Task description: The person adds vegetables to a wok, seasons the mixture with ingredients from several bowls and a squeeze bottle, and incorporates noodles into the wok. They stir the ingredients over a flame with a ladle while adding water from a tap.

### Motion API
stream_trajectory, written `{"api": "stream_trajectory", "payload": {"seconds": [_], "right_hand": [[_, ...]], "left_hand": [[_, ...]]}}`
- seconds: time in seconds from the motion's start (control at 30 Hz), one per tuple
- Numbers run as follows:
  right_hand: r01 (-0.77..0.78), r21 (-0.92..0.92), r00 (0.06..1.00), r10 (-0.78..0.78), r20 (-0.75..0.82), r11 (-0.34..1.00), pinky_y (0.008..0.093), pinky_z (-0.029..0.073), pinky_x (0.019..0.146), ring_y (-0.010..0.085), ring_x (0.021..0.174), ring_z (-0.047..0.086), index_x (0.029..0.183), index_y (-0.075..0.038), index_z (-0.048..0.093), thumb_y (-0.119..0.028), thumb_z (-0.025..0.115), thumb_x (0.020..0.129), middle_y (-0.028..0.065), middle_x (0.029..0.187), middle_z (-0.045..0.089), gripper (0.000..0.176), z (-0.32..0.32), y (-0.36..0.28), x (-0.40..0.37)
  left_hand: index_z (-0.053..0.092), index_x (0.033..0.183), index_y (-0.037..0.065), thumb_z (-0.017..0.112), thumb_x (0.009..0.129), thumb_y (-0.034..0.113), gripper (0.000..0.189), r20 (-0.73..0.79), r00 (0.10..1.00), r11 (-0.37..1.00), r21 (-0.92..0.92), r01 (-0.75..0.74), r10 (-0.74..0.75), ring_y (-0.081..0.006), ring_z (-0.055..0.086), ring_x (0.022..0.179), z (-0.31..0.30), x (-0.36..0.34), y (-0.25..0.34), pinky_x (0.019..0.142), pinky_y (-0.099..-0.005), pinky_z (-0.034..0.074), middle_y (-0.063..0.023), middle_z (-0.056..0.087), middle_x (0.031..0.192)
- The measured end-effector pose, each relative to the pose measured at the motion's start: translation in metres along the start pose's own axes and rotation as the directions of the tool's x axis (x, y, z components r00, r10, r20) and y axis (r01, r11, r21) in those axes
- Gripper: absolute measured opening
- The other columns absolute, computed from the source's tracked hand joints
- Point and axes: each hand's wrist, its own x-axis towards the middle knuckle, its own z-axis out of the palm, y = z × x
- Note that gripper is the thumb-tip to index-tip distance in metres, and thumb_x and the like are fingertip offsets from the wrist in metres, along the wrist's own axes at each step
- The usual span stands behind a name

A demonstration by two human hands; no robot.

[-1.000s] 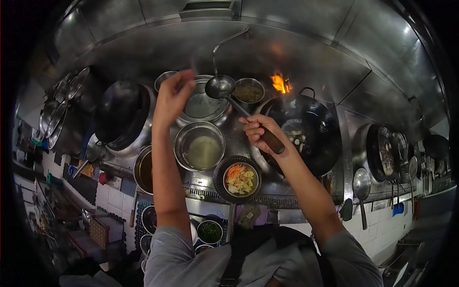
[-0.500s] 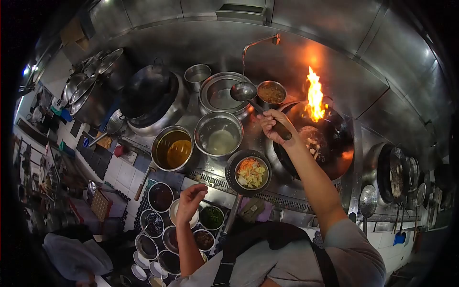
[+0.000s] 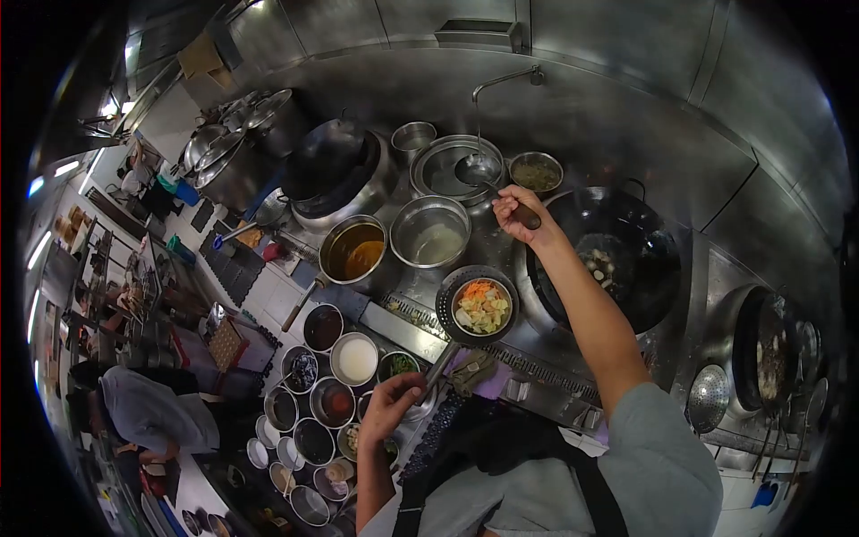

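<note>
From where I stand, the person's right hand (image 3: pixel 519 213) has its fingers closed round the brown end of the handle of a round-bowled steel ladle (image 3: pixel 477 168); the ladle's bowl sits over the right side of a wide silver pot (image 3: pixel 425 183), just below the tip of a bent metal spout (image 3: pixel 492 83); a small steel bowl of murky greenish food (image 3: pixel 559 176) stands just to the right. The left hand (image 3: pixel 391 404) is lower down, fingers curled, beside the long metal handle of a dark perforated skimmer (image 3: pixel 444 291); whether it grips that handle or nothing at all, I cannot tell; round steel containers (image 3: pixel 310 507) of sauces and ingredients crowd beside it. On the skimmer rests a steel bowl (image 3: pixel 509 315) of shredded orange and pale yellow vegetables (image 3: pixel 483 311); to its right a big black wok (image 3: pixel 644 286) holds some pale pieces (image 3: pixel 598 266), the right forearm reaching across its left part; over to the left, a person in a grey shirt (image 3: pixel 165 412) bends forward.
</note>
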Motion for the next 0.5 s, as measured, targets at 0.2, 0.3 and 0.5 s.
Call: {"api": "stream_trajectory", "payload": {"seconds": [0.2, 0.3, 0.5], "right_hand": [[0.032, -0.03, 0.998, -0.03, 0.055, 0.999, 0.0247, 0.048, 0.051, 0.0105, 0.048, 0.051, 0.064, -0.009, 0.049, -0.001, 0.058, 0.087, -0.0013, 0.053, 0.05, 0.026, -0.009, -0.004, 0.002], [-0.004, -0.029, 0.999, 0.005, 0.036, 1.0, 0.0258, 0.049, 0.051, 0.0115, 0.049, 0.051, 0.065, -0.008, 0.05, 0.0, 0.058, 0.087, -0.0001, 0.052, 0.05, 0.025, -0.012, -0.005, 0.004], [-0.03, 0.002, 0.999, 0.03, -0.01, 1.0, 0.0253, 0.05, 0.051, 0.0111, 0.05, 0.052, 0.066, -0.007, 0.046, 0.002, 0.057, 0.088, 0.0004, 0.056, 0.05, 0.026, -0.006, -0.008, -0.003]], "left_hand": [[0.063, 0.121, -0.004, 0.065, 0.094, 0.01, 0.03, -0.007, 1.0, 1.0, -0.03, 0.002, -0.002, -0.0126, 0.062, 0.099, 0.027, -0.029, -0.018, 0.09, -0.0276, 0.049, -0.0062, 0.07, 0.107], [0.063, 0.121, -0.004, 0.065, 0.094, 0.009, 0.03, -0.041, 0.999, 1.0, 0.013, 0.006, -0.006, -0.0126, 0.063, 0.099, 0.031, -0.037, -0.028, 0.089, -0.0279, 0.05, -0.0064, 0.07, 0.107], [0.067, 0.11, -0.007, 0.072, 0.089, 0.011, 0.028, 0.171, 0.985, 0.998, -0.065, -0.017, 0.028, -0.0177, 0.069, 0.092, -0.005, -0.067, 0.06, 0.086, -0.0316, 0.052, -0.012, 0.073, 0.098]]}}
